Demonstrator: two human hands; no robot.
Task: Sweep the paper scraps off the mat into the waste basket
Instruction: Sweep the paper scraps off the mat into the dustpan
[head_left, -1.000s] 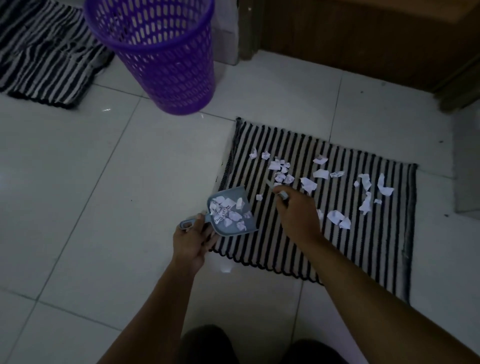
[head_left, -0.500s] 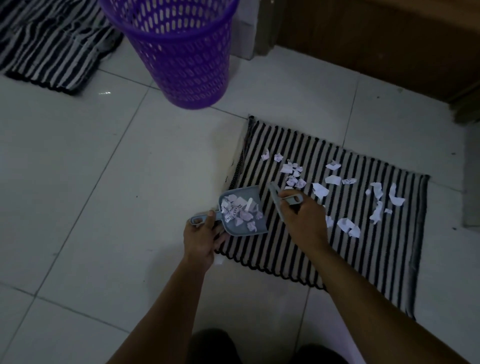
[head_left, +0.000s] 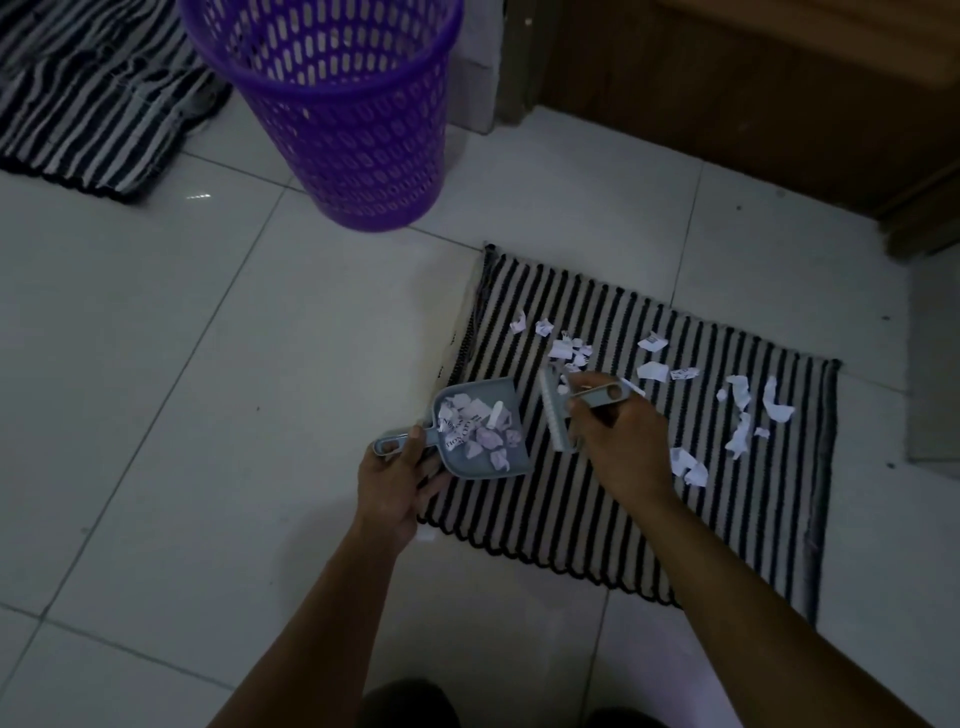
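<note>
On floor tiles (head_left: 156, 364), striped mat (head_left: 597, 519), purple basket (head_left: 363, 130), perhaps wooden cabinet (head_left: 753, 104)

I have lifted my right hand (head_left: 618, 441) from the mat (head_left: 571, 519): a second ago it lay low over the paper with the brush mostly hidden beneath it. Now the brush (head_left: 558, 415) shows in full, its head standing just beside the open mouth of the dustpan (head_left: 467, 465) that my left hand (head_left: 395, 478) holds. The small loose scrap that lay between my two hands has gone from the mat, and a white rolled piece (head_left: 496, 413) now sits in the pan, on the side nearest my right hand.
</note>
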